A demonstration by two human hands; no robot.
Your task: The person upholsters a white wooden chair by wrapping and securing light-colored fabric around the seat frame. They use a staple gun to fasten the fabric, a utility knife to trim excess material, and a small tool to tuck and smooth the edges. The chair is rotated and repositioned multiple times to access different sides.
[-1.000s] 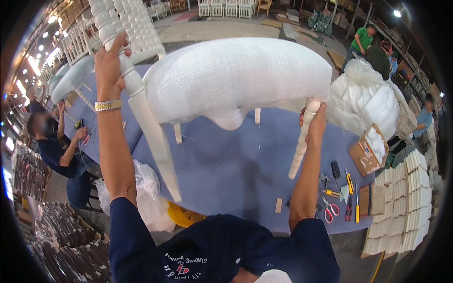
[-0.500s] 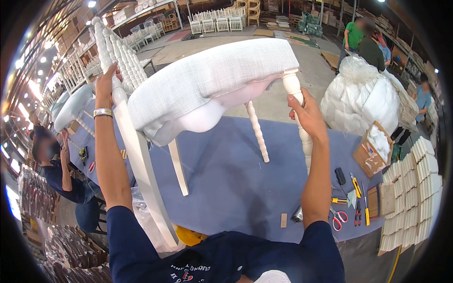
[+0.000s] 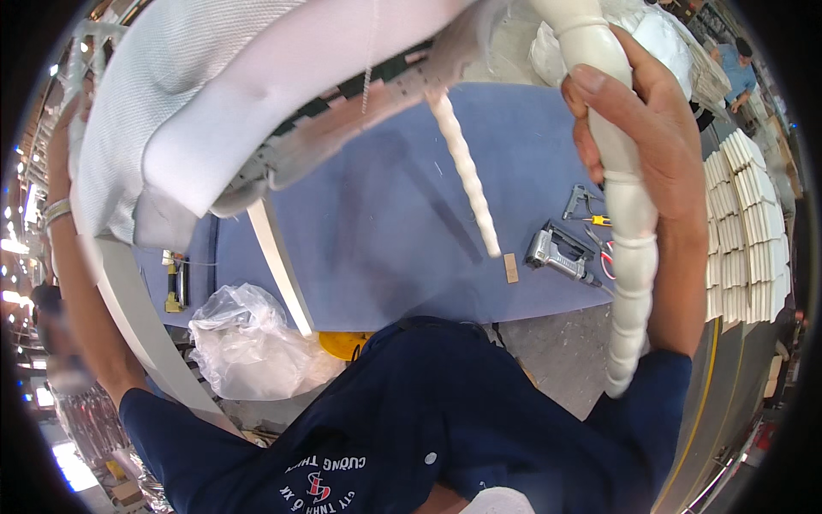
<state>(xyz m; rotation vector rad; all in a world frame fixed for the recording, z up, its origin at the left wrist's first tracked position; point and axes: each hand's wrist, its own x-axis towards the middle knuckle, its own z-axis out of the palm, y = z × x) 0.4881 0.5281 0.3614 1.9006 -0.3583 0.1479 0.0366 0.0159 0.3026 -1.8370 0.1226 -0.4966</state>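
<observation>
A white upholstered chair point(image 3: 201, 128) is held up close in front of me, tilted so that its underside shows. Its woven cover and white padding hang loose at the edge, with dark webbing visible beneath. My right hand point(image 3: 655, 128) is wrapped round a turned front leg point(image 3: 632, 257). At the far left, my left hand point(image 3: 70, 124) grips the back part of the chair, its fingers partly hidden and blurred. The other turned leg point(image 3: 467, 180) and a flat back leg point(image 3: 278, 265) point down over the table. The other back leg point(image 3: 158, 343) runs beside my left arm.
Below is a blue-covered table point(image 3: 368, 231). A staple gun point(image 3: 561, 253), a small wooden block point(image 3: 511, 268) and red-handled scissors point(image 3: 609, 259) lie at its right. Another tool point(image 3: 177, 283) and a plastic bag point(image 3: 248, 343) are left. White stacked pieces point(image 3: 745, 231) and a person point(image 3: 736, 73) are beyond.
The chair has been raised and brought nearer, tipping so its underside shows more. Both hands have moved up and outward with it, and my view has turned further down.
</observation>
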